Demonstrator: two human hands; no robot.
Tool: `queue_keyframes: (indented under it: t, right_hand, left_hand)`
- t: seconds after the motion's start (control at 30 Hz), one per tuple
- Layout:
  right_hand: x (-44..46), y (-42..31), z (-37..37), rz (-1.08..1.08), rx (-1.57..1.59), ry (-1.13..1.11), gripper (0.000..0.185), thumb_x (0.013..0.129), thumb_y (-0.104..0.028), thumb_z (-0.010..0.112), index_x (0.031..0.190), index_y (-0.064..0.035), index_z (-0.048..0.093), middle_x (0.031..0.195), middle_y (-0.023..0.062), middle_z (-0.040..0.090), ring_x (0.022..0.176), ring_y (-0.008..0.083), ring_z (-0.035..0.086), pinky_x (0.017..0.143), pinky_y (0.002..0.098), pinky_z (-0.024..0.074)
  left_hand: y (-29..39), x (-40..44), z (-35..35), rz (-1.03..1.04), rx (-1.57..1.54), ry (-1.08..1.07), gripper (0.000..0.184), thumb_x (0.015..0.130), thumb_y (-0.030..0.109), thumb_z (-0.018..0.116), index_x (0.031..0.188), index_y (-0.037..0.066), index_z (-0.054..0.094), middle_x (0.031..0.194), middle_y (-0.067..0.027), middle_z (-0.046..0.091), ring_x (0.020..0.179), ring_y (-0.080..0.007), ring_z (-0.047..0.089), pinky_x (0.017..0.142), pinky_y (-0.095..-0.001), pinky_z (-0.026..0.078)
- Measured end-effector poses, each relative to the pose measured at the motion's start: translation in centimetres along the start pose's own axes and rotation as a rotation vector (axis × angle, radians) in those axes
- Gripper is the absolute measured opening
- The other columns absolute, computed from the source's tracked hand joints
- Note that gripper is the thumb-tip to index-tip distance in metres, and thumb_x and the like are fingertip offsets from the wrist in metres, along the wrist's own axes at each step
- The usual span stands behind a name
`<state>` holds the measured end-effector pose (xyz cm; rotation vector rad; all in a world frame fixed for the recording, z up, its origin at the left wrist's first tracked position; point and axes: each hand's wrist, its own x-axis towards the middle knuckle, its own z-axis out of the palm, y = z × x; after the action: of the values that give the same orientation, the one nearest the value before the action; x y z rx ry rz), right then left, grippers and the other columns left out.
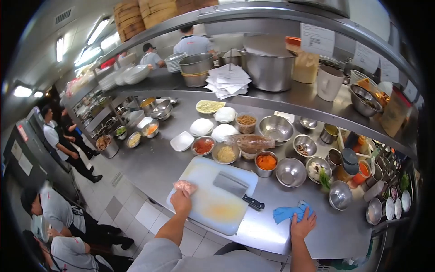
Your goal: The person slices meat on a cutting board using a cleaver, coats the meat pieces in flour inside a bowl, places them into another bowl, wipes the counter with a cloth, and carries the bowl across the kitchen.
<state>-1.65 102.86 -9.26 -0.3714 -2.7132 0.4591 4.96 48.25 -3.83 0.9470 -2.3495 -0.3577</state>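
Note:
My left hand (182, 202) is closed on a pale pink piece of what looks like raw meat (186, 186), at the left side of the white cutting board (231, 222). A cleaver (230, 183) lies flat on the board. Its black handle (253, 202) sticks out past the right edge. On the steel counter to the right, my right hand (303, 225) rests with fingers spread, touching the edge of a crumpled blue cloth (290, 212). Yellow-orange stains mark the lower part of the board.
Behind the board stand bowls of red food (203, 145), minced pale food (225, 154) and orange food (266, 162). Metal bowls (291, 172) sit at the right. An overhead shelf (312, 97) carries a large pot (270, 70). Several people (68, 140) are in the kitchen.

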Motion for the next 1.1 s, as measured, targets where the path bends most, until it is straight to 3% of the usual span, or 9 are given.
queue_keyframes:
  t: [0.1, 1.1]
  right_hand:
    - [0.1, -0.2, -0.9, 0.017, 0.023, -0.022, 0.075, 0.090, -0.049, 0.069, 0.153, -0.0137, 0.049, 0.159, 0.0283, 0.038, 0.148, 0.0502, 0.030, 0.123, 0.0608, 0.0208]
    - [-0.2, -0.2, -1.4, 0.036, 0.021, -0.086, 0.075, 0.093, -0.049, 0.066, 0.157, -0.0154, 0.045, 0.162, 0.0271, 0.034, 0.151, 0.0486, 0.027, 0.123, 0.0598, 0.0185]
  left_hand:
    - [0.2, -0.1, 0.0, -0.082, 0.015, -0.045, 0.032, 0.101, 0.028, 0.057, 0.085, 0.002, 0.067, 0.086, -0.0236, 0.069, 0.090, -0.0452, 0.063, 0.085, -0.0586, 0.046]
    - [-0.5, -0.4, 0.0, -0.045, 0.026, -0.081, 0.029, 0.105, 0.025, 0.053, 0.095, 0.001, 0.067, 0.092, -0.0238, 0.070, 0.097, -0.0438, 0.061, 0.092, -0.0562, 0.043]
